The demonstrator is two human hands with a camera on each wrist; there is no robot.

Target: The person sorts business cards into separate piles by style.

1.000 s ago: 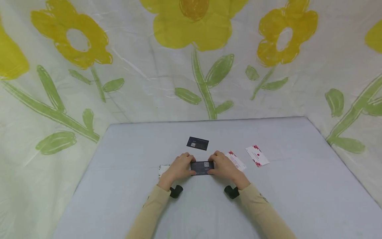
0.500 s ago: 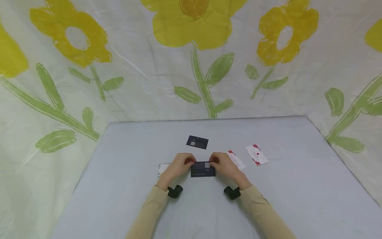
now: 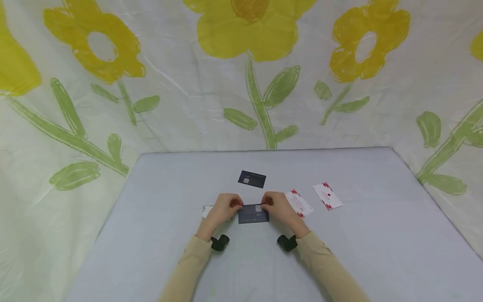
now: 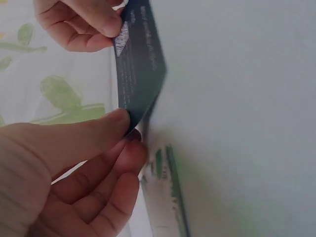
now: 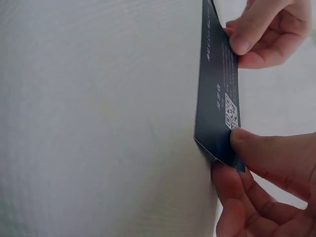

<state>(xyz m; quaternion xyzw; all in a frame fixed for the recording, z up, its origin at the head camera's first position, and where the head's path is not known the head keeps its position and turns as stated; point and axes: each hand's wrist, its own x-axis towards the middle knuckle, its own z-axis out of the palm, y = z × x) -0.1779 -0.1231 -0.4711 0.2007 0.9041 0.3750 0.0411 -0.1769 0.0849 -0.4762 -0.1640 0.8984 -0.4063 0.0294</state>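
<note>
Both hands hold one dark blue business card with a white QR code, in the middle of the head view. My left hand pinches its far left corner between thumb and fingers. At the far right corner, my right hand does the same. Close up in the right wrist view, the thumb lies on the printed face of the card and fingers curl behind it. The card stands tilted, its far edge raised. A white card with green print lies by my left hand, partly covered by it in the head view.
Another dark card lies farther back on the pale table. Right of my right hand are two white cards with red flowers, one nearer and one farther right. A flower-painted sheet hangs behind the table.
Both hands have shifted their hold from the card's short sides, thumbs near the front corners, to its far corners. The card has then moved slightly left with both hands.
</note>
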